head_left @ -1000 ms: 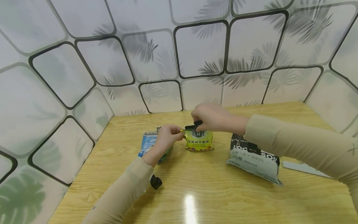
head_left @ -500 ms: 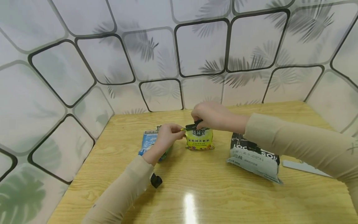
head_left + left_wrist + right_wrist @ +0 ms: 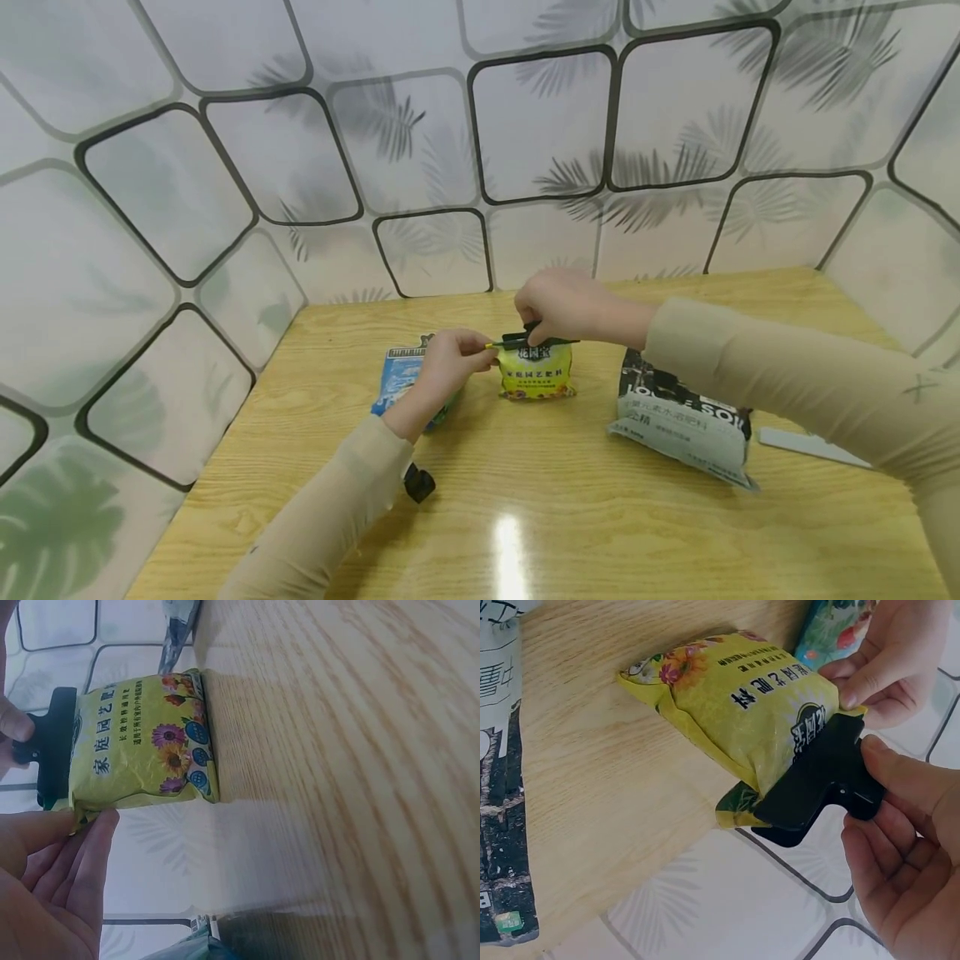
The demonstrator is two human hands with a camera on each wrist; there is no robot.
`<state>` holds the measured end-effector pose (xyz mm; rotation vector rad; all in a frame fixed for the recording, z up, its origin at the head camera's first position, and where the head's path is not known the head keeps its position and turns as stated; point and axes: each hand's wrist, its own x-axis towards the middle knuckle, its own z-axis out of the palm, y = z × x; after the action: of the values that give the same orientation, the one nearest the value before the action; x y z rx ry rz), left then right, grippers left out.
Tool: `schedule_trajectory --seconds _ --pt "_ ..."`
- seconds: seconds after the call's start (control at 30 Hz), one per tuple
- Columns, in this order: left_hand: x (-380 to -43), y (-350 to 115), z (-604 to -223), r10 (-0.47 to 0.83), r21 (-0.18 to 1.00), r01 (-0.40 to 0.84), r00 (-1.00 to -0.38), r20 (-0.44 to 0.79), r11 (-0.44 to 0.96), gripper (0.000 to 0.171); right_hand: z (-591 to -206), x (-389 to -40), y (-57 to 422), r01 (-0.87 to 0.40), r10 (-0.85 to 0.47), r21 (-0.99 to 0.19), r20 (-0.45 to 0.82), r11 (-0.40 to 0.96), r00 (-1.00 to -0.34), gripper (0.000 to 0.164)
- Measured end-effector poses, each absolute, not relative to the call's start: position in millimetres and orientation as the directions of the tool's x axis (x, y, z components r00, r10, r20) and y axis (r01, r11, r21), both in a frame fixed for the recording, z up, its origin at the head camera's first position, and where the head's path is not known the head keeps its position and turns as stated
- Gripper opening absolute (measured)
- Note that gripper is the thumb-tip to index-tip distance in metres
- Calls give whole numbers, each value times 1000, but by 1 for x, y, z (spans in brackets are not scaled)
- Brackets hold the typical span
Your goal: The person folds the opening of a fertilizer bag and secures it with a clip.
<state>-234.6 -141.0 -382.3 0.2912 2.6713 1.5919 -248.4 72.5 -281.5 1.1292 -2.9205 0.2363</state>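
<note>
A yellow fertilizer bag (image 3: 536, 379) with printed flowers stands on the table, its top edge folded over. My left hand (image 3: 452, 364) pinches one corner of that fold between thumb and fingers, as the left wrist view also shows. From above, my right hand (image 3: 561, 304) grips a black bag clip (image 3: 814, 776) by its handles. The clip lies along the folded top, which runs between its jaws; a green and yellow end of the fold (image 3: 739, 804) sticks out past it.
To the left, a blue bag (image 3: 399, 382) with a clip at its top stands partly behind my left hand. A black and grey soil-fertilizer bag (image 3: 686, 429) lies at the right, beside a flat white strip (image 3: 813, 447). A small black object (image 3: 418, 483) sits near my left sleeve.
The clip has turned from a slant to nearly level along the bag's top, and the fold's far end now shows at the right. My left hand stays almost in place.
</note>
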Motion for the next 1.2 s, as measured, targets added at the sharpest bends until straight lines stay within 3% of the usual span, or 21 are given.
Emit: schedule_trajectory --seconds 0.43,0.7,1.2 --pt "-234 -140 -384 190 893 179 -976 108 414 15 -279 -262 78 -646 -674 -281 -6 710 -739 22" --pt "-233 -138 -384 161 898 164 -981 106 409 14 -283 -267 76 -665 -698 -297 -6 685 -716 21" --pt "-230 -136 -383 117 909 116 -990 75 399 17 -284 -264 71 -650 -678 -268 -14 711 -735 21"
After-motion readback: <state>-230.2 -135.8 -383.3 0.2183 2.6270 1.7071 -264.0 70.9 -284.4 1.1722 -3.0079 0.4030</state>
